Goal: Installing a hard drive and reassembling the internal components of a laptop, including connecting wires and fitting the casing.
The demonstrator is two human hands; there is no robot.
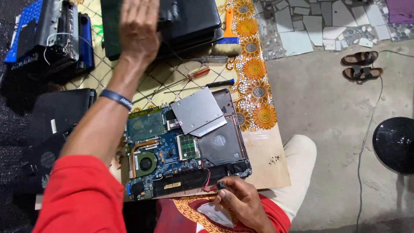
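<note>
Pinching small black part (221, 184), right fingers (227, 195).

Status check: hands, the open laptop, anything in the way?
Left hand raised over stacked laptops. Right hand pinching small black part at opened laptop. Loose drive on top.
</note>
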